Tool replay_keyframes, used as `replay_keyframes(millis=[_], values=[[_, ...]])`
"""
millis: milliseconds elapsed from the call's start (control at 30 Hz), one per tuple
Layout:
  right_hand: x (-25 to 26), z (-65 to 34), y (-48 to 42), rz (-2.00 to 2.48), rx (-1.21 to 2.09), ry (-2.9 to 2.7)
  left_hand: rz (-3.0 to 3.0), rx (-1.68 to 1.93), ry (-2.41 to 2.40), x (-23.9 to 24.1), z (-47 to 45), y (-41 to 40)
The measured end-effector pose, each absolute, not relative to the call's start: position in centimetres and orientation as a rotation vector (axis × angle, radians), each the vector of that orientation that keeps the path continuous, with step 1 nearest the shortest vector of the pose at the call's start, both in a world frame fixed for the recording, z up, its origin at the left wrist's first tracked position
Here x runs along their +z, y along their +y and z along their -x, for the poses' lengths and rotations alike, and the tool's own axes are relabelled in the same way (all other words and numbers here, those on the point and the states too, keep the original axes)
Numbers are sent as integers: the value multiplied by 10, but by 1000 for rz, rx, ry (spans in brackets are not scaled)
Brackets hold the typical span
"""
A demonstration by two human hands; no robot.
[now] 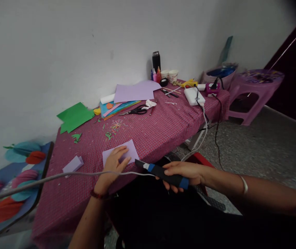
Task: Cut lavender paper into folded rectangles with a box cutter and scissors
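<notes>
Fingers spread, my left hand lies flat on a lilac sheet of paper near the front edge of the table. My right hand grips a utility knife with a black and blue handle. Its dark blade points left, close to the right corner of the sheet; whether it touches the paper I cannot tell. Left of my left hand lies a small stack of folded lilac paper. A grey cable crosses in front of my left wrist.
On the checked tablecloth are black scissors, green paper, lilac sheets and paper scraps. A white box with cables sits at the right. Paper decorations lie on a lower blue surface, left.
</notes>
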State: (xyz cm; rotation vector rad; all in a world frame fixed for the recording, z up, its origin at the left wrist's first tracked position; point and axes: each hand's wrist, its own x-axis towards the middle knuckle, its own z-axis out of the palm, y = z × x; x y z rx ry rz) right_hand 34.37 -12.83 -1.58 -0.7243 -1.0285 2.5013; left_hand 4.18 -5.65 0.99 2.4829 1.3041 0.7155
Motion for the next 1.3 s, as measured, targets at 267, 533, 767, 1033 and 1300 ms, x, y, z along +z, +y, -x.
replay_keyframes(millis=[267,533,767,1033,1300], values=[[-19,-346,-132,715,2534,-1028,-2500,690,1306,9,-41,-55],[-21,-346,-130,723,2517,-976,-2475,695,1308,12,-42,-57],[-16,-340,-117,757,2475,-1018,-2518,617,1276,13,-42,-58],[-4,-330,-93,909,2364,-1186,-2650,455,1287,3,-40,-61],[0,-334,-113,931,2366,-1038,-2725,410,1357,-3,-42,-62]])
